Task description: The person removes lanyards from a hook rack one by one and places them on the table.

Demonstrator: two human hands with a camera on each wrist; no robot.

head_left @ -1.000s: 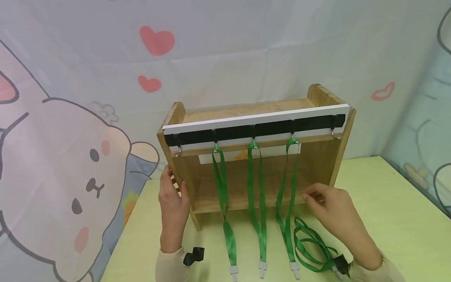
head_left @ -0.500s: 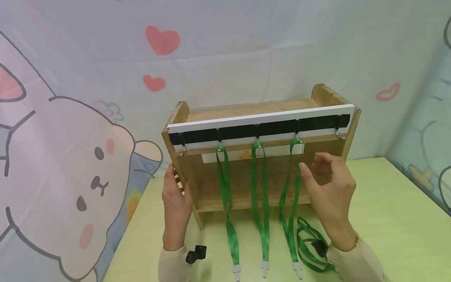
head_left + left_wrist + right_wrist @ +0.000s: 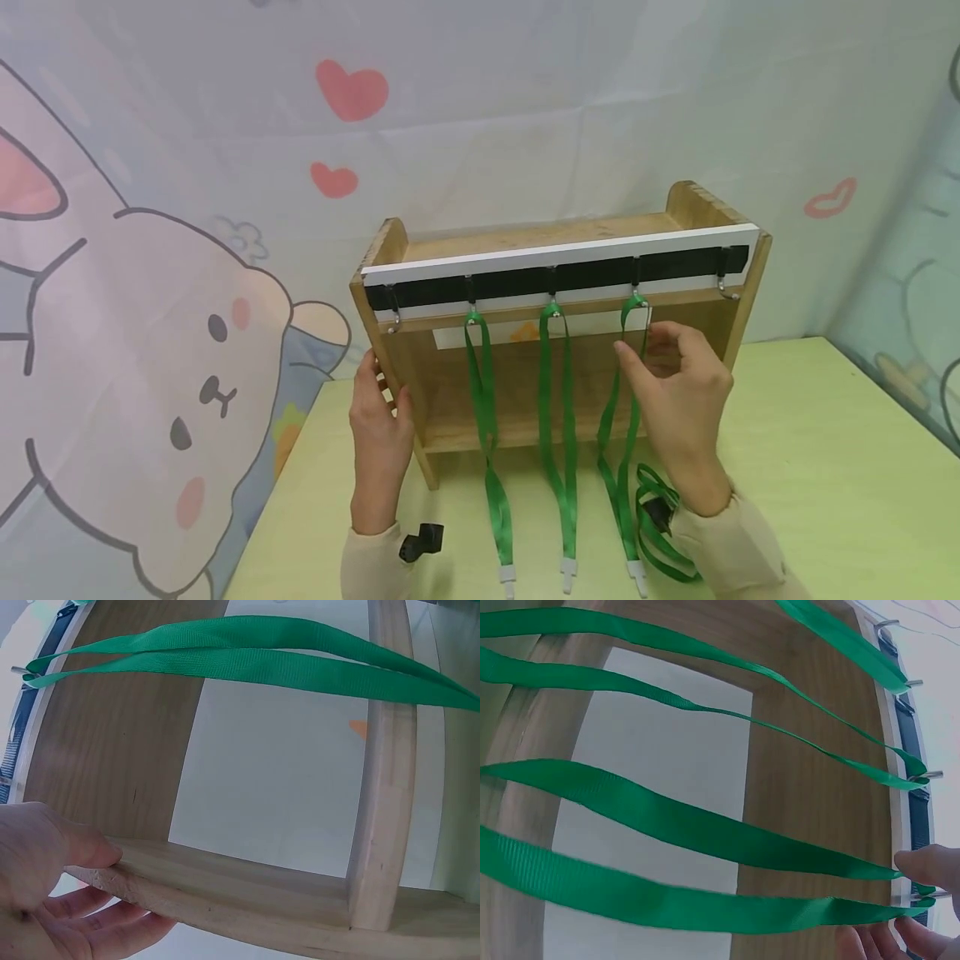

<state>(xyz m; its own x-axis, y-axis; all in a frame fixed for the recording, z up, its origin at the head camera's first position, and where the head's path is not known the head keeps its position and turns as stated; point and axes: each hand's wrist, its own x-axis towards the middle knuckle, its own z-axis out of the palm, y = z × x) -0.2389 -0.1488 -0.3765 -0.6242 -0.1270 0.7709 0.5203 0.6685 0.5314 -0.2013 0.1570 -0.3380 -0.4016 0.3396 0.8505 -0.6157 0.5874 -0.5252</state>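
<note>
My left hand [image 3: 382, 425] grips the left side panel of a small wooden shelf [image 3: 480, 400], thumb [image 3: 94, 847] on the panel's inner side and fingers outside. Three green lanyards hang from hooks on the shelf's front rail: the left lanyard [image 3: 483, 392], the middle lanyard [image 3: 567, 392] and the right lanyard [image 3: 609, 408]. Their white clips point down toward the table. My right hand [image 3: 682, 396] is at the top of the right lanyard, just under its hook. In the right wrist view its thumb [image 3: 930, 866] and fingertips [image 3: 919, 934] flank the two spread straps, with a gap between.
A white rail with a black strip [image 3: 510, 285] carries the hooks. The leftmost hook [image 3: 393, 321] and rightmost hook [image 3: 725, 287] carry nothing. A coiled green lanyard [image 3: 660, 546] lies on the yellow-green table [image 3: 840, 467], partly behind my right wrist. A printed cloth [image 3: 495, 158] hangs behind.
My right hand has risen from the shelf's lower right edge and moved left to the top of the right lanyard. My left hand keeps its grip on the side panel.
</note>
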